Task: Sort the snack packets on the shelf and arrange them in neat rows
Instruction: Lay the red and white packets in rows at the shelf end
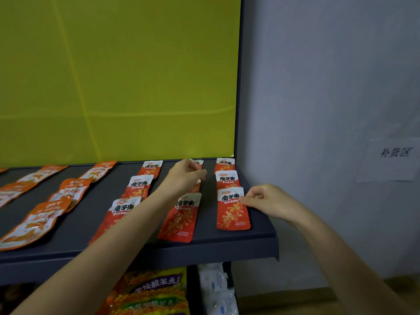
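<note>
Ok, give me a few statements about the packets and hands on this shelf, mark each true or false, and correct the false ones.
1. The right hand pinches the front red packet of the rightmost column at its right edge. True.
2. The rightmost column holds five red packets. False: three show there, one behind the other.
3. The left hand reaches over the middle red column, toward the back of the shelf. True.
4. The orange packets lie to the right of the red ones. False: they lie to the left of them on the same shelf.
</note>
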